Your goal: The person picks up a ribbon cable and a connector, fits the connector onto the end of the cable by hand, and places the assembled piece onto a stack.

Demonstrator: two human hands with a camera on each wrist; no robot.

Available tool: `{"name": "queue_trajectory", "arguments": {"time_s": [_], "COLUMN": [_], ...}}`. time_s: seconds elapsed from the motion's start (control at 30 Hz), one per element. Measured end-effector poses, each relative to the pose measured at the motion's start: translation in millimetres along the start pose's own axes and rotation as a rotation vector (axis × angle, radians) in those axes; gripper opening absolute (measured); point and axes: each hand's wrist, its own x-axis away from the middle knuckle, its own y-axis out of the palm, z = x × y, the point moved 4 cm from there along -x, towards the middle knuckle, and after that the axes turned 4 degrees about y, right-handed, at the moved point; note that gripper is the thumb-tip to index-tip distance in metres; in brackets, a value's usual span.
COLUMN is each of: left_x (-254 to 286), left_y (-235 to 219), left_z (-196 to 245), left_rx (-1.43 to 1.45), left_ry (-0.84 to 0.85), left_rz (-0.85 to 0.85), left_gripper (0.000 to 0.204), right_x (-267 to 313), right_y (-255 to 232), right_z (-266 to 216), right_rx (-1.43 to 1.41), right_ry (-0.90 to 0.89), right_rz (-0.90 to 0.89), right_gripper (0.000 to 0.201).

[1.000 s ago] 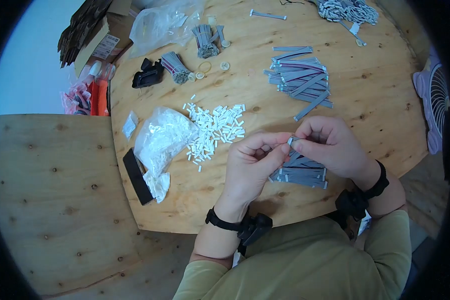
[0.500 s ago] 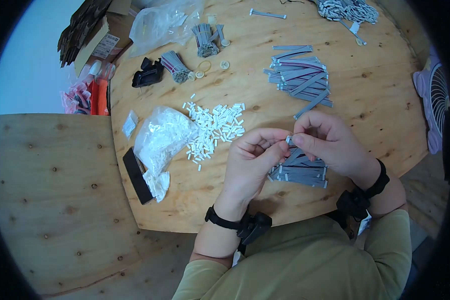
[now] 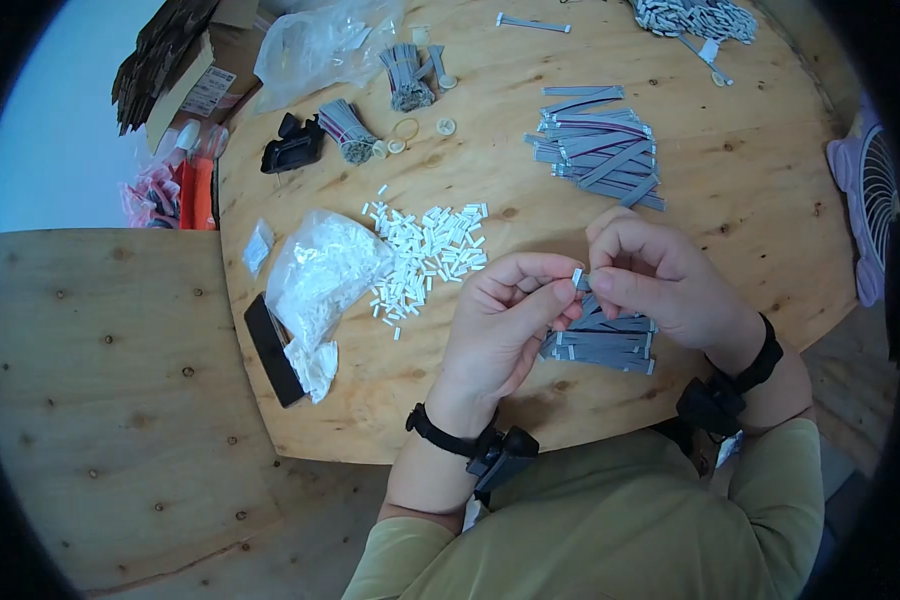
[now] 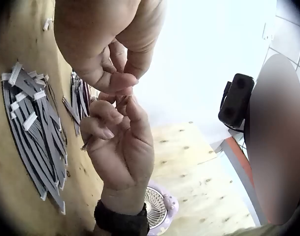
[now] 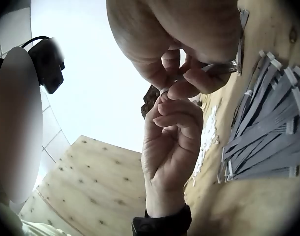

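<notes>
Crumpled clear plastic bag (image 3: 335, 265): on the left of the pale wooden desk (image 3: 370, 420), covering part of a flat black oblong object (image 3: 273, 350); too creased and filmy to make out fully inside.
Small white oblong pieces (image 3: 430, 245): scattered just beside the bag, partly overlapping.
Left hand (image 3: 505, 325): raised over the desk, with thumb and forefinger nearly together, pinching the cable's end; other fingers bent inward.
Flat grey ribbon cable (image 3: 584, 284): between both hands, above the desk; tipped with a small white connector (image 3: 577, 276) in the head view, otherwise mostly hidden by fingers. Seen in the right wrist view as a strip running back under the right hand, hard to follow to its far end.
Right hand (image 3: 660, 275): pinching the grey strip between thumb and forefinger, just beside the left fingertips; exact contact hidden.
Near heap of grey ribbon cables (image 3: 605, 350): below the hands, partly covered in the head view; displayed with many white ends in both wrist views.
Far heap of grey and purple ribbon cables (image 3: 600, 150): beyond the right hand.
Pale purple fan (image 3: 863, 205): far right, partly lost in the dark lens rim; shown with its round grille in the left wrist view.
</notes>
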Motion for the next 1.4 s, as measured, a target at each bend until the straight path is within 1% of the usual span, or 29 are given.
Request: {"name": "queue_trajectory", "arguments": {"time_s": [0.33, 0.43, 0.53, 0.63, 0.73, 0.83, 0.93, 1.03, 1.23, 1.33, 1.4], "left_x": [0.9, 0.8, 1.2, 1.3, 1.7, 2.0, 2.4, 2.7, 2.9, -0.1, -0.7], "left_y": [1.5, 0.5, 0.6, 1.2, 0.1, -1.1, 0.2, 0.6, 1.3, 5.4, 2.4], "left_z": [0.7, -0.1, 0.4, 0.2, 0.6, 1.1, 0.8, 0.7, 0.8, 2.5, 1.2], "left_rx": [-0.022, -0.032, -0.070, -0.125, -0.175, -0.206, -0.226, -0.224, -0.272, -0.292, -0.328], "left_ry": [0.015, 0.044, 0.057, 0.089, 0.118, 0.113, 0.126, 0.125, 0.147, 0.140, 0.113], "left_rz": [-0.009, -0.028, -0.022, 0.006, 0.015, 0.040, 0.016, 0.030, 0.031, -0.002, 0.031], "left_gripper": [0.016, 0.016, 0.017, 0.017, 0.016, 0.016, 0.016, 0.016, 0.013, 0.009, 0.008], "right_x": [0.5, 1.0, 2.6, 1.9, 1.0, 0.6, 0.5, 0.3, 0.8, 0.6, 1.9], "right_y": [-0.1, -0.2, -0.3, -1.1, -0.9, -0.7, -1.9, -1.5, -1.2, 1.3, 1.2], "right_z": [0.7, -0.6, -2.2, 0.6, -0.5, -0.6, 0.0, -0.5, 0.8, -0.8, 0.2], "right_rx": [0.008, 0.028, 0.043, 0.040, 0.043, 0.010, 0.027, 0.047, 0.056, 0.078, 0.026], "right_ry": [-0.016, -0.032, 0.020, 0.013, 0.008, 0.007, -0.012, -0.077, -0.048, 0.014, 0.081], "right_rz": [0.040, 0.058, 0.063, 0.075, 0.054, 0.031, 0.027, 0.012, 0.040, -0.024, -0.013], "right_gripper": [0.009, 0.008, 0.007, 0.007, 0.007, 0.007, 0.007, 0.008, 0.007, 0.005, 0.004]}}
